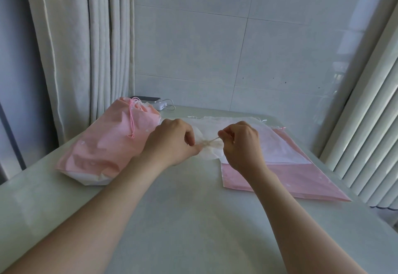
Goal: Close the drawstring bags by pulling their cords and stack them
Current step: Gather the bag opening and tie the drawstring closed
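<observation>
A white drawstring bag point(269, 144) lies flat in the middle of the table, its gathered mouth between my hands. My left hand point(172, 142) grips that bunched mouth with curled fingers. My right hand point(241, 142) pinches the bag's thin white cord point(213, 139), which runs taut from the mouth to my fingers. Under the white bag lies a flat pink bag point(286, 179), sticking out toward the front right. At the left sits a stuffed pink bag point(107, 144), its mouth cinched shut and its pink cord point(131, 120) hanging down over it.
A dark phone point(146, 98) and a small white charger with a cable point(162, 105) lie at the table's point(183, 220) far left corner. Curtains hang behind on the left, white slatted blinds on the right, and a tiled wall stands behind.
</observation>
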Action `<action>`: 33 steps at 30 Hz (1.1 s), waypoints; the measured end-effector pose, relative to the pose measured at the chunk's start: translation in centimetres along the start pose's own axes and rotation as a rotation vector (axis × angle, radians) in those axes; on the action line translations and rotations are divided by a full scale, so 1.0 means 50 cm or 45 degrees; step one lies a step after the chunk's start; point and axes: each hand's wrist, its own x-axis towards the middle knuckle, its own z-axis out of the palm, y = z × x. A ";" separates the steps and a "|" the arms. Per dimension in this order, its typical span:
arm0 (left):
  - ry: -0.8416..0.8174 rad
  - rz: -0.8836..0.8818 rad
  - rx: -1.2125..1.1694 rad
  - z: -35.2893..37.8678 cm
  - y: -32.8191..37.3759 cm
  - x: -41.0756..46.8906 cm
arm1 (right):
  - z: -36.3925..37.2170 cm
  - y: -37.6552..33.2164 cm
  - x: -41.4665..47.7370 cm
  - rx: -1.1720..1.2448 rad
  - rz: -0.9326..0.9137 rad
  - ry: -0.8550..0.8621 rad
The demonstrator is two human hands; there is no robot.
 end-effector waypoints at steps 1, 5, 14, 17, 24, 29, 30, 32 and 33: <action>0.005 0.012 0.051 0.002 -0.002 0.000 | -0.001 -0.002 0.001 0.025 0.024 -0.022; 0.053 0.037 0.146 0.011 -0.007 0.002 | 0.007 -0.003 0.000 0.020 0.048 -0.164; 0.132 0.038 0.005 0.022 -0.011 0.006 | 0.014 -0.032 -0.015 0.064 0.108 0.036; 0.051 0.030 -0.095 0.020 -0.005 0.005 | 0.009 -0.041 -0.011 0.140 0.227 0.091; -0.033 -0.171 -0.609 0.006 0.028 -0.002 | 0.006 -0.030 -0.010 0.158 0.247 0.020; 0.138 -0.131 -0.878 0.014 0.046 -0.009 | 0.008 -0.042 -0.013 0.206 0.208 -0.032; 0.160 -0.136 -0.906 0.013 0.046 -0.006 | 0.008 -0.044 -0.014 0.213 0.209 -0.043; 0.181 -0.151 -0.990 0.011 0.045 0.000 | 0.008 -0.043 -0.015 0.228 0.227 -0.082; 0.190 -0.152 -1.039 0.010 0.044 0.003 | 0.007 -0.042 -0.014 0.242 0.239 -0.110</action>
